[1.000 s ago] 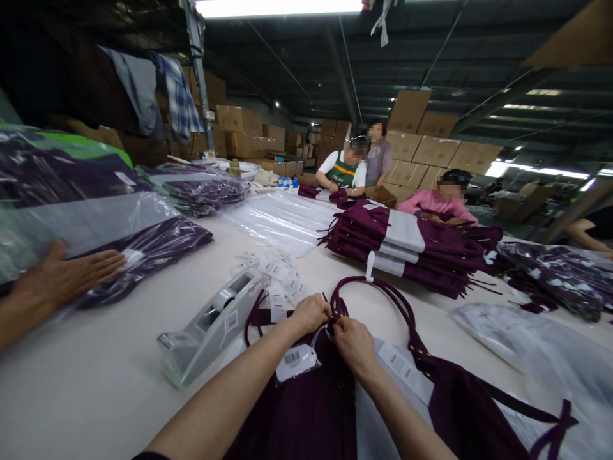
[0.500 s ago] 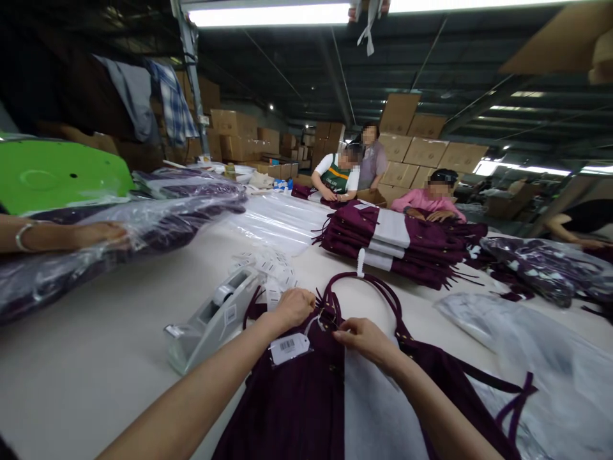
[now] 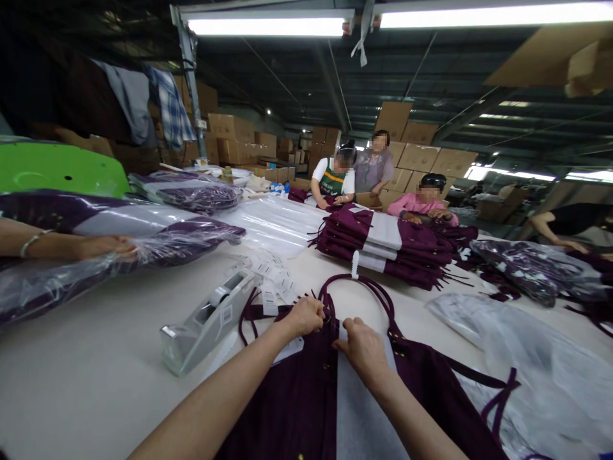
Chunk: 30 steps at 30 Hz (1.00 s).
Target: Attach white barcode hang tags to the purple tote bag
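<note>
A dark purple bag (image 3: pixel 301 390) lies in front of me, its looped handles (image 3: pixel 383 297) pointing away. A pale grey sheet (image 3: pixel 364 409) runs down its middle. My left hand (image 3: pixel 306 316) is closed in a pinch at the bag's top by the handle base; what it grips is hidden. My right hand (image 3: pixel 364 348) is just to its right, thumb and fingers curled together above the grey sheet, and anything in them is too small to name. A white hang tag (image 3: pixel 291 350) shows partly from under my left wrist.
A tape dispenser (image 3: pixel 211 319) and barcode labels (image 3: pixel 275 275) are left of the bag. Stacked purple bags (image 3: pixel 330 246) stand beyond it. Plastic wrapping (image 3: pixel 522 345) lies to the right. A co-worker's hand (image 3: pixel 108 246) grips a plastic-wrapped bag at left; other people work behind.
My right hand has lifted slightly off the bag's top and turned, its fingers more upright. My left hand has shifted a little right, and its wrist now covers much of the tag.
</note>
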Motion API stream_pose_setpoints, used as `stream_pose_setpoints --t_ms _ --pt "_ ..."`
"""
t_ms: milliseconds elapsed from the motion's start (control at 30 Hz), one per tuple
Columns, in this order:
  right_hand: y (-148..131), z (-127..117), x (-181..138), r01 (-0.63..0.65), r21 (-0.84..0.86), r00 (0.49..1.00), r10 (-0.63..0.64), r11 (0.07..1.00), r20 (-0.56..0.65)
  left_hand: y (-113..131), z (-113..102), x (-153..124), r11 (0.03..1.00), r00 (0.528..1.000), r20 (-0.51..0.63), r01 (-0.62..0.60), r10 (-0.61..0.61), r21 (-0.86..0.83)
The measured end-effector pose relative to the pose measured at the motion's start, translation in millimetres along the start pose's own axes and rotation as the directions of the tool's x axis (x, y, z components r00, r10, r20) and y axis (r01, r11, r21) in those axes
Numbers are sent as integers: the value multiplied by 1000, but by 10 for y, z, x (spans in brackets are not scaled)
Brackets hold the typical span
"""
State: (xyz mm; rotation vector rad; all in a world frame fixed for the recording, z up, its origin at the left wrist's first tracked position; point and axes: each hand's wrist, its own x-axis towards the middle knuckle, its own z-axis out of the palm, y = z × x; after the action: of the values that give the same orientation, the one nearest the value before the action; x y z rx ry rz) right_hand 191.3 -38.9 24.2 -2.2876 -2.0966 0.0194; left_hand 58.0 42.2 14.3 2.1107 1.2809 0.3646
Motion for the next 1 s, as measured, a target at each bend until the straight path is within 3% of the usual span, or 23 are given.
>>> stream_pose_setpoints --t_ms 167,333,433,467,567,633,700,800,867,933,1000 --pt "-3 -142 71 81 -102 995 -87 992 -52 29 75 -42 992 1000 -3 22 -23 -121" --pt "-43 -105 45 142 -35 988 -144 989 -59 5 134 -54 979 995 -67 53 -68 -196" --pt "79 40 -9 -26 215 979 69 976 -194 -41 150 -53 969 991 -86 76 -99 -237" --pt "139 90 -19 -99 313 968 164 945 -190 -53 150 -55 965 990 -87 82 -107 -249" --pt "291 192 -36 -250 452 957 290 856 -21 -65 139 -65 954 987 -90 106 -136 -281" --pt "326 203 -54 -248 453 965 260 856 38 -59 129 -76 948 985 -93 115 -149 -296" --pt "303 177 -89 -163 366 982 188 916 -33 -53 125 -86 945 984 -94 116 -151 -305" --pt "207 145 -184 64 58 985 -53 996 -165 -58 138 -98 943 984 -95 113 -149 -313" --pt "147 176 -272 199 -88 970 -209 976 -125 -71 159 -100 941 983 -98 115 -153 -317" --pt "118 246 -360 261 -87 963 -266 961 -49 -86 185 -98 940 982 -100 121 -160 -319" --pt "128 319 -423 261 20 965 -260 965 -9 -98 209 -94 940 982 -99 123 -162 -320"
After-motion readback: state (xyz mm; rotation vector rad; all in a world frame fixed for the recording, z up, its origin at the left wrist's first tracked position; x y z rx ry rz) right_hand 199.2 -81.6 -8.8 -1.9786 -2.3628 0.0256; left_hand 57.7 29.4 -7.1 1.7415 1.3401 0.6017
